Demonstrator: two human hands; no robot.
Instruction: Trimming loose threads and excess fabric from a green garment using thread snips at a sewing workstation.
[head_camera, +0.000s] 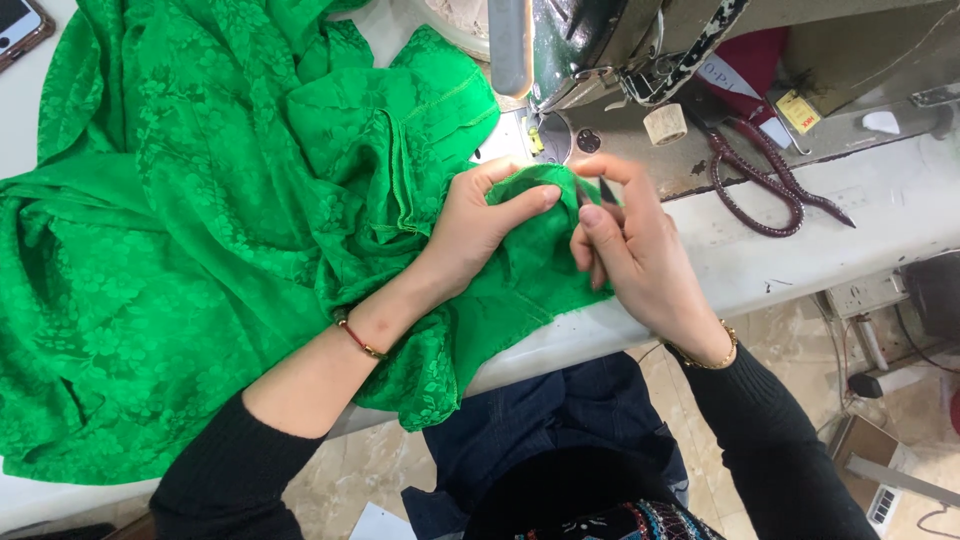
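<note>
A large bright green patterned fabric (200, 230) spreads over the white table (800, 230) and hangs over its front edge. My left hand (480, 220) pinches a folded bit of the fabric near the sewing machine's needle plate (530, 135). My right hand (625, 240) holds a small dark thread snipper (600, 190), its tips at the fold that the left hand grips. Both wrists wear thin bracelets and dark sleeves.
A dark sewing machine (600, 50) stands at the back. Dark red scissors (770, 180) lie on the table to the right, beside a small spool (665, 123). A phone (18, 28) sits at the top left corner. Tiled floor and a pedal show below right.
</note>
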